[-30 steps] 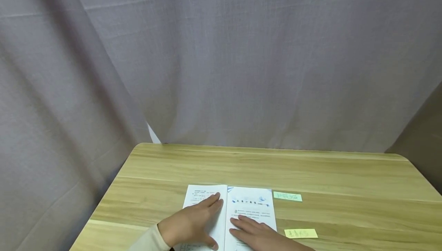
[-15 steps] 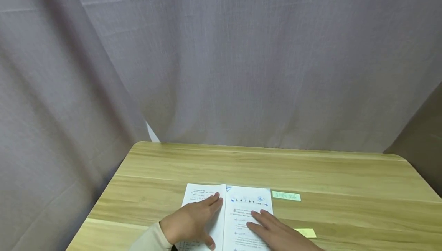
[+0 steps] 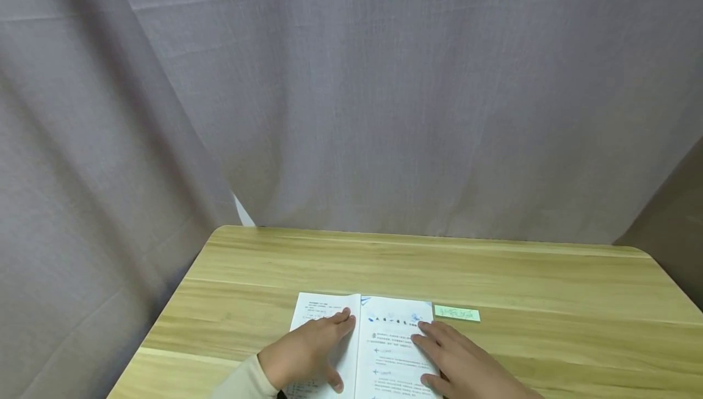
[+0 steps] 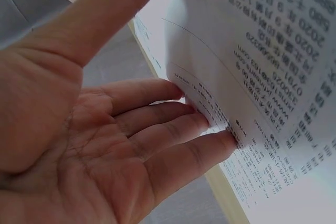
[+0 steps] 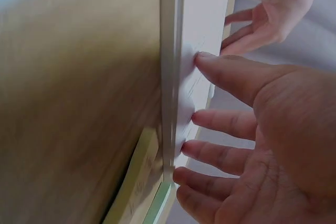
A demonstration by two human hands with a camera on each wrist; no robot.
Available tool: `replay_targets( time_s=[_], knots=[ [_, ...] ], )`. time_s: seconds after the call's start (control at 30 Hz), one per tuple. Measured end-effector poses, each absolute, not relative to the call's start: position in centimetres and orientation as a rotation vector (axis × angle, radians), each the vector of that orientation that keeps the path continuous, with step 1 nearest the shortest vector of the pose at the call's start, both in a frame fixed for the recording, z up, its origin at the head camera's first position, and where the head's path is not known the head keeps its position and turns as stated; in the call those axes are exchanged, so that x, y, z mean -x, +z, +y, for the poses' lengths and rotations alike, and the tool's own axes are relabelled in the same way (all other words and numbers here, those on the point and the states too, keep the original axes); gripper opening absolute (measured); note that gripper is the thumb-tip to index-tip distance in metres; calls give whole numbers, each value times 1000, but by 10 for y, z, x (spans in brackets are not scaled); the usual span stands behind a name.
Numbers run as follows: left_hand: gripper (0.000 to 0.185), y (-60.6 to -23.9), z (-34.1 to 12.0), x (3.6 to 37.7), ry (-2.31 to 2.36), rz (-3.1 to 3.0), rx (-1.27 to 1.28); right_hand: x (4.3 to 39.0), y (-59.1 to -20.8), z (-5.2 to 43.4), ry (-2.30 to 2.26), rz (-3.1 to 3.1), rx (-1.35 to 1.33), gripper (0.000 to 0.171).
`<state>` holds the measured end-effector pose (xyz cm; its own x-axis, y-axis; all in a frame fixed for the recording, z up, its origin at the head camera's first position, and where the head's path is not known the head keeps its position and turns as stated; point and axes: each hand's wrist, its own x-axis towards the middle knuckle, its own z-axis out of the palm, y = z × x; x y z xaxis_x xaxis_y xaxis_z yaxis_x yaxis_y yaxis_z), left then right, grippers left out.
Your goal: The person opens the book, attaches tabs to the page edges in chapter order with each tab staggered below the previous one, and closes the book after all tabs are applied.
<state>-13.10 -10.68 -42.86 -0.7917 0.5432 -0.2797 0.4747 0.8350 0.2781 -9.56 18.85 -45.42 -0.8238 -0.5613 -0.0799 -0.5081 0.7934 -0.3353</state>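
Observation:
An open book (image 3: 392, 350) with printed pages lies at the table's near side. My left hand (image 3: 310, 347) rests on its left page, fingers extended toward the centre fold. The left wrist view shows those fingertips (image 4: 226, 139) pressing on the printed paper, the thumb spread apart. Across the right page, my right hand (image 3: 461, 359) touches the paper near its outer edge. Seen from the right wrist, its fingers (image 5: 218, 157) are spread, tips against the page, with the left hand beyond. Neither hand grips anything.
A green sticky-note pad (image 3: 457, 313) with writing lies just right of the book. Beside it in the right wrist view is a yellow sticky-note pad (image 5: 131, 187), hidden behind my right hand in the head view. A grey curtain (image 3: 384, 112) hangs behind the wooden table (image 3: 263, 258).
My right hand has slid rightward across the right page to its outer edge, uncovering printed text and covering the yellow sticky-note pad. My left hand has stayed nearly still.

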Motion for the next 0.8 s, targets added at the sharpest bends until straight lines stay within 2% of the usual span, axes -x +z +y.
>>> replay_targets(
  time_s=[0.2, 0.5, 0.8],
  knots=[
    [111, -431, -108, 130, 320, 2660, -755, 100, -449, 192, -434, 2966, 911, 61],
    [113, -435, -109, 129, 316, 2649, -738, 125, -444, 186, -561, 2958, 718, 71],
    [113, -435, -107, 131, 294, 2649, -740, 147, -445, 179, -508, 2970, 736, 72]
  ],
)
